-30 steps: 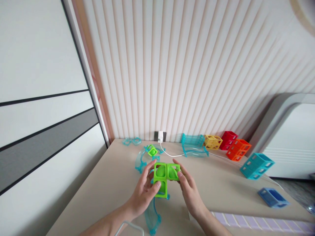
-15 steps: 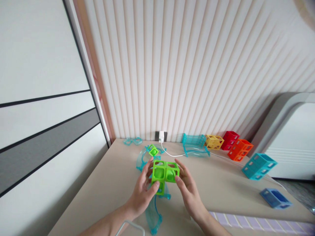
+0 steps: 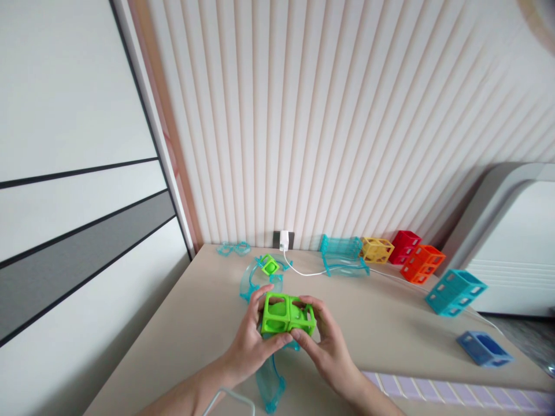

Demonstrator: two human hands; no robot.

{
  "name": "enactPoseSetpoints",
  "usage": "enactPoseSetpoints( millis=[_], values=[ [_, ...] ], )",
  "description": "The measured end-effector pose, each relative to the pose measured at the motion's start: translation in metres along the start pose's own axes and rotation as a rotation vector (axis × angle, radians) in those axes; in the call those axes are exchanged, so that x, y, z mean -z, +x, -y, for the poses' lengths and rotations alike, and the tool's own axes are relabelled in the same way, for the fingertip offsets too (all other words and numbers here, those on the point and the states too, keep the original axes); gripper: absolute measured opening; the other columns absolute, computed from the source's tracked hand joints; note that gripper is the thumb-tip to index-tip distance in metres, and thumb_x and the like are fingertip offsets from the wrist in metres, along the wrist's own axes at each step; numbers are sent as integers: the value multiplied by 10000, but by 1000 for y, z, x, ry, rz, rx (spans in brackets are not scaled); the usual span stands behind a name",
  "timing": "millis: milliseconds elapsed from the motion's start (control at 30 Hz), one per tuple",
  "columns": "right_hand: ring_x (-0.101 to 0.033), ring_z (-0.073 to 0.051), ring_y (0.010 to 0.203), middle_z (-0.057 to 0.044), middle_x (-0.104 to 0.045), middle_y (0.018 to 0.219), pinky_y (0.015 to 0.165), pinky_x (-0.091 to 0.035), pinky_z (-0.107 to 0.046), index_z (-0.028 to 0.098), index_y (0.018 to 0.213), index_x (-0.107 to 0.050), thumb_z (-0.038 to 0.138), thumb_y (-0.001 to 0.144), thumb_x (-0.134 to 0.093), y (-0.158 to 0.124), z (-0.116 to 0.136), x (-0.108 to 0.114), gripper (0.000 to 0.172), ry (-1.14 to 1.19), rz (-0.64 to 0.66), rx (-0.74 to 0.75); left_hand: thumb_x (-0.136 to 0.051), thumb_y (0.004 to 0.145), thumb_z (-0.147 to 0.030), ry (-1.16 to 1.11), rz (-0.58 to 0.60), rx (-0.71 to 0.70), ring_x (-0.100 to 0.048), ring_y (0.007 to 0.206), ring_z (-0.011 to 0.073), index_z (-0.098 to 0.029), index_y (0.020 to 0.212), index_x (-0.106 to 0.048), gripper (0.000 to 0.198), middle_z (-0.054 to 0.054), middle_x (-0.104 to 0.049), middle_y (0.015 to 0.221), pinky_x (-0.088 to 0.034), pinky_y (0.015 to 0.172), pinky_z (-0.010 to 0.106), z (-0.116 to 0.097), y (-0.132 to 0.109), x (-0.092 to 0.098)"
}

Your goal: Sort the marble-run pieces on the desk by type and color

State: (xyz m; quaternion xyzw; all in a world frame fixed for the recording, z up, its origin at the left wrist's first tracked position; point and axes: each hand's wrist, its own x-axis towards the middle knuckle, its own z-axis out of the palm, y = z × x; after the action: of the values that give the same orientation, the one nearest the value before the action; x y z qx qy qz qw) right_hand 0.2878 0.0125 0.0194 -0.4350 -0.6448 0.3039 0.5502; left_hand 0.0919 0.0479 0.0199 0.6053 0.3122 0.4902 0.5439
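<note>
A green open-sided block piece (image 3: 288,315), made of joined cubes with rounded hollows, is held between both hands above the table. My left hand (image 3: 249,341) grips its left side, the thumb along the lower front edge. On the right side, my right hand (image 3: 327,341) is closed round the other cube, its thumb tip close to the left thumb. Beneath and behind the hands lie clear teal curved track pieces (image 3: 272,384), partly covered by the hands. Another green cube (image 3: 269,265) rests among the teal curved track (image 3: 249,280) farther back.
Along the wall stand a teal track stack (image 3: 342,248), yellow blocks (image 3: 376,249), red blocks (image 3: 404,247) and orange blocks (image 3: 422,264). To the right are a teal block tower (image 3: 456,293) and a blue block (image 3: 484,348). A white cable (image 3: 303,274) runs from a charger (image 3: 284,240). A lilac strip (image 3: 437,390) lies in front.
The green block piece has been tilted and lowered slightly, so its lower cube no longer shows. My right hand has shifted inward, its thumb now at the lower front edge.
</note>
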Motion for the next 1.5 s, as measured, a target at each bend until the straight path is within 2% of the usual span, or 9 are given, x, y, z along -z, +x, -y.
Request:
enactPoseSetpoints(
  millis=[233, 500, 900, 1033, 1167, 1233, 1300, 1433, 1500],
  values=[
    [-615, -248, 1254, -80, -656, 1316, 1079, -483, -349, 315, 1382, -531, 374, 891, -757, -4, -4, 5, 544, -19, 33, 42, -857, 760, -352, 128, 52, -77, -679, 1115, 288, -279, 1367, -409, 759, 84, -654, 1210, -523, 1024, 430, 6, -1, 5],
    [-627, -275, 1232, -96, -662, 1306, 1074, -489, -408, 319, 1375, -537, 308, 895, -750, -3, 7, 5, 526, 22, 52, 81, -873, 730, -351, 193, 34, -88, -666, 1134, 325, -256, 1301, -527, 674, 118, -650, 1246, -522, 1018, 456, 2, -1, 6],
    [-664, -277, 1108, -87, -688, 1151, 945, -556, -382, 300, 1256, -579, 299, 886, -732, 0, 19, 0, 400, 11, -13, 211, -875, 720, -372, 261, 68, -158, -669, 1078, 295, -253, 1309, -523, 696, 101, -646, 1206, -553, 947, 396, 13, -2, 9],
    [-646, -290, 1163, -111, -675, 1221, 992, -537, -414, 291, 1323, -554, 355, 926, -697, -5, 14, 1, 427, -1, 25, 171, -897, 672, -389, 236, 32, -162, -675, 1074, 310, -232, 1252, -570, 684, 108, -660, 1186, -556, 949, 406, 6, -1, 8],
    [-569, -310, 1279, -134, -610, 1358, 1068, -474, -485, 279, 1409, -506, 444, 1045, -446, 2, 10, 4, 405, -1, -38, 185, -900, 657, -391, 72, -116, -150, -697, 1020, 286, -244, 1243, -564, 691, 78, -674, 1131, -587, 874, 364, -2, 6, 11],
    [-611, -278, 1190, -120, -636, 1287, 1018, -501, -453, 271, 1345, -540, 393, 1064, -397, 20, 12, 6, 338, -83, -153, 152, -886, 683, -385, -32, -242, -137, -707, 963, 250, -265, 1288, -519, 718, 56, -672, 1120, -599, 808, 325, -4, 12, 15],
    [-636, -256, 1115, -103, -661, 1211, 967, -522, -413, 257, 1247, -583, 329, 1039, -460, 45, 16, 5, 252, -261, -175, 102, -874, 707, -388, -106, -365, -113, -711, 892, 215, -281, 1327, -480, 741, 43, -670, 1124, -598, 726, 287, -4, 20, 21],
    [-603, -265, 1206, -101, -648, 1293, 1043, -478, -406, 245, 1303, -594, 213, 963, -525, 98, 17, -10, 349, -795, 119, 88, -871, 707, -443, -215, -587, -90, -713, 873, 197, -257, 1296, -531, 704, 36, -693, 1080, -583, 695, 255, 2, 37, 35],
    [-603, -283, 1209, -115, -651, 1305, 1039, -472, -406, 228, 1351, -587, 201, 933, -577, 118, 13, -24, 419, -909, 190, 80, -864, 704, -481, -283, -649, -52, -724, 890, 205, -244, 1248, -566, 665, 38, -708, 1068, -582, 705, 261, 5, 43, 40]
  ],
)
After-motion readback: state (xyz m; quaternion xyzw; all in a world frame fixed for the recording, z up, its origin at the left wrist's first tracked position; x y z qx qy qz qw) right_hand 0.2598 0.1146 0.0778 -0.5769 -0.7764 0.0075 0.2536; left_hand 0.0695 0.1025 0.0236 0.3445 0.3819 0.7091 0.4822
